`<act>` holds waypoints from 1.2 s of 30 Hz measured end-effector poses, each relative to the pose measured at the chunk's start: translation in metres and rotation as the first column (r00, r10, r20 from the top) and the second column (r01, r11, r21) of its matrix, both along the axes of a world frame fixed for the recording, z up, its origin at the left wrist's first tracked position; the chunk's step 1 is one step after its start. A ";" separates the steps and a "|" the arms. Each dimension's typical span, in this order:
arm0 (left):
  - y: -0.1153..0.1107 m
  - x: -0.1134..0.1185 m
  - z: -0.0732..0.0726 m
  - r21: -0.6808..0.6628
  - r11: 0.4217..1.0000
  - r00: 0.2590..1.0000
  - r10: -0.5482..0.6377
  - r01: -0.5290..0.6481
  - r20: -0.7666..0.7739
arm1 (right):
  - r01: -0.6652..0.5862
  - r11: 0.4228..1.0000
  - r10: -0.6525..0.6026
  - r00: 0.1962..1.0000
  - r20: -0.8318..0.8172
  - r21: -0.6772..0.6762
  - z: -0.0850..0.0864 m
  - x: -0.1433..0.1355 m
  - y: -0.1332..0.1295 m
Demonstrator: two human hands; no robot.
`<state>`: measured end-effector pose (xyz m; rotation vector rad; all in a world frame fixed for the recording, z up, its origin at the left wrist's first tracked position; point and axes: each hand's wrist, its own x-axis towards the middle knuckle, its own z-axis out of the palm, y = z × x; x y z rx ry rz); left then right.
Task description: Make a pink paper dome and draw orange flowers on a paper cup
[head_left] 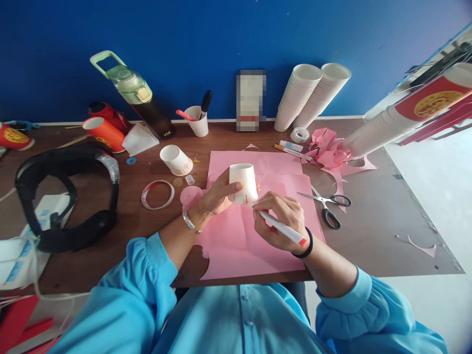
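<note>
My left hand [221, 191] is closed around a white paper cup [242, 183], with the thumb across its side. Small red marks show near the cup's lower edge. In my right hand [282, 219] is a white marker pen [283, 228] with a red end, its tip at the cup's bottom edge. Both hands are above sheets of pink paper [254, 250]. Another paper cup [176, 160], with orange drawings near one end, lies tilted to the left. Close to it are a roll of tape [158, 194] and a pink paper circle [191, 195].
Scissors [326, 201] lie partly open at the right, near crumpled pink paper [328, 147] and more markers [293, 149]. Stacked paper cups [300, 96] stand against the blue wall. A tall bottle [142, 98], a pen cup [198, 125] and a black headband-like device [70, 196] occupy the left.
</note>
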<state>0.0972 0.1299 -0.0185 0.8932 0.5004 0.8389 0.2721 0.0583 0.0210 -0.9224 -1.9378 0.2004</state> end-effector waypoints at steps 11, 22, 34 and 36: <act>0.002 -0.002 -0.006 -0.035 0.998 0.997 0.052 -0.050 0.049 | 0.125 0.991 -0.124 0.992 -0.015 0.041 0.010 0.007 0.001; 0.003 -0.002 -0.004 -0.057 0.998 0.996 0.005 0.000 0.091 | 0.104 0.992 -0.104 0.995 -0.004 0.075 0.003 0.003 0.002; 0.003 -0.003 -0.003 -0.027 0.999 0.997 -0.024 0.026 0.075 | 0.109 0.991 -0.109 0.994 -0.002 0.073 0.002 0.002 0.003; 0.003 -0.003 -0.004 -0.020 0.999 0.997 -0.028 0.030 0.073 | 0.108 0.991 -0.109 0.994 -0.001 0.073 0.002 0.002 0.003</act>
